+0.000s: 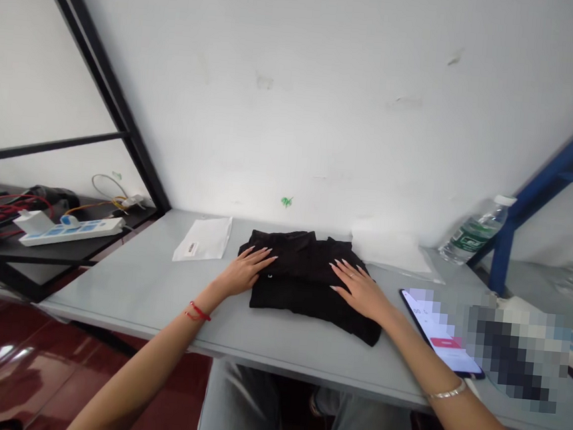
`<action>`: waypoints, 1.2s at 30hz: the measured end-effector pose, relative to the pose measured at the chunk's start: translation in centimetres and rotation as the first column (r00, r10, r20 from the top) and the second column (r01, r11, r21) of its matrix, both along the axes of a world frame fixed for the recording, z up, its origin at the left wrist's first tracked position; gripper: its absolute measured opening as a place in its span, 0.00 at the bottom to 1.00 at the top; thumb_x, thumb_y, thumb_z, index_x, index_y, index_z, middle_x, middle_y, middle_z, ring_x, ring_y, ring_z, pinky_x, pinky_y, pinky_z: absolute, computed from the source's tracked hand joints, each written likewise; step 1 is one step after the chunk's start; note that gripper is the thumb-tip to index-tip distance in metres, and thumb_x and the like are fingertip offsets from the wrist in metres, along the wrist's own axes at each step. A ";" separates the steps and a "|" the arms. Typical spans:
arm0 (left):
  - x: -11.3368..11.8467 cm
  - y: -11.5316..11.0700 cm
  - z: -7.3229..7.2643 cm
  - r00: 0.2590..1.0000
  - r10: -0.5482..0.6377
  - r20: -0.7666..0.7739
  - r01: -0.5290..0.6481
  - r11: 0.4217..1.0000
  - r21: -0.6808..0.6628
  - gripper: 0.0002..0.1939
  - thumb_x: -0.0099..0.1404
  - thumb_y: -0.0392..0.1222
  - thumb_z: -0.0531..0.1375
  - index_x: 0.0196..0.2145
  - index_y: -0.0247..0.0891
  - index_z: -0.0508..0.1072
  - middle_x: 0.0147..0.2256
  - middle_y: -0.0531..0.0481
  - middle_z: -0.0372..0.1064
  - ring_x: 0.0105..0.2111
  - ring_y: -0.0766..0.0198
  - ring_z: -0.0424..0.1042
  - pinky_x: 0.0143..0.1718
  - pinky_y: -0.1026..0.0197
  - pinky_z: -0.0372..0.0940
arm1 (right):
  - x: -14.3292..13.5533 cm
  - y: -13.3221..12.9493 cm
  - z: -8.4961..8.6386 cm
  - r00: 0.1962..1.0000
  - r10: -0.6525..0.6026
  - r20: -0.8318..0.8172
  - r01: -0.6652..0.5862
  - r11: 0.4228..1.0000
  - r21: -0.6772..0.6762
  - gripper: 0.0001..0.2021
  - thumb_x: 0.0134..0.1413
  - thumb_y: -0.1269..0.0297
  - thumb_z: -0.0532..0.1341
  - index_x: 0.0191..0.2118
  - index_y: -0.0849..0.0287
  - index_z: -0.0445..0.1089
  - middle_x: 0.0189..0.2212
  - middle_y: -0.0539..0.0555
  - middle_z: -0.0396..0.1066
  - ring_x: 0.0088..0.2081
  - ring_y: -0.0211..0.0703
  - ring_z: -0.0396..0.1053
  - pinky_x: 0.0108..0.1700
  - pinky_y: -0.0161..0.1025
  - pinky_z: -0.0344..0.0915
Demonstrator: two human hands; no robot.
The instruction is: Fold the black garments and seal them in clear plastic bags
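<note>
A folded black garment (pixel 304 290) lies on the grey table (pixel 139 289) in front of me; its exact kind does not show. My left hand (pixel 244 270) rests flat on its left part, fingers spread. On the right part lies my right hand (pixel 360 290), also flat with the fingers apart. Neither hand grips the cloth. To the left of the garment is a flat white packet (pixel 204 239) with a small printed label. Behind my right hand, against the wall, sits a white sheet or bag (pixel 393 251) with a clear plastic edge.
A plastic water bottle (pixel 475 235) leans at the back right by a blue metal frame (pixel 501 254). A phone (pixel 439 335) with a lit screen lies beside my right forearm. Further left, a power strip (pixel 74 231) and cables rest on a dark shelf.
</note>
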State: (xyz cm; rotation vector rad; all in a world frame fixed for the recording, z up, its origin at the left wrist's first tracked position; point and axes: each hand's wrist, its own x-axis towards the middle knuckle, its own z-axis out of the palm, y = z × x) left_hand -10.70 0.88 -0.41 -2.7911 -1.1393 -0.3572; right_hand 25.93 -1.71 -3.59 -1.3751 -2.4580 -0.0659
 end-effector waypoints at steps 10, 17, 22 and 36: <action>-2.7 -3.7 0.9 0.999 -0.045 0.006 0.045 0.999 -0.025 0.43 0.53 0.19 0.46 0.65 0.43 0.56 0.65 0.47 0.54 0.66 0.58 0.51 0.66 0.44 0.46 | 2.8 -3.0 1.9 0.992 0.124 0.007 -0.124 0.992 0.010 0.34 0.54 0.82 0.47 0.64 0.49 0.58 0.64 0.53 0.59 0.67 0.48 0.50 0.65 0.57 0.55; -1.5 -4.2 4.5 0.927 -0.084 0.366 0.146 0.979 -0.143 0.24 0.64 0.40 0.56 0.58 0.45 0.68 0.62 0.45 0.59 0.62 0.50 0.60 0.61 0.46 0.57 | 2.9 -3.2 3.0 0.965 0.110 -0.236 -0.134 0.987 -0.088 0.17 0.61 0.61 0.55 0.54 0.49 0.71 0.63 0.55 0.60 0.63 0.53 0.59 0.62 0.55 0.60; 2.8 1.8 3.7 0.909 0.133 0.394 -0.121 0.991 -0.055 0.19 0.64 0.41 0.59 0.53 0.40 0.72 0.55 0.42 0.69 0.56 0.51 0.67 0.60 0.43 0.58 | -0.4 3.1 2.2 0.940 -0.098 -0.327 0.102 0.995 -0.005 0.21 0.60 0.55 0.56 0.57 0.53 0.66 0.59 0.61 0.63 0.60 0.57 0.61 0.59 0.57 0.61; -0.2 5.2 -0.1 0.828 0.240 0.507 -0.236 0.969 -0.072 0.11 0.58 0.40 0.64 0.41 0.39 0.75 0.40 0.46 0.73 0.43 0.56 0.71 0.49 0.51 0.66 | -1.4 6.7 -2.8 0.923 -0.110 -0.368 0.144 0.987 0.068 0.08 0.55 0.58 0.59 0.39 0.55 0.70 0.54 0.64 0.66 0.60 0.61 0.60 0.58 0.62 0.59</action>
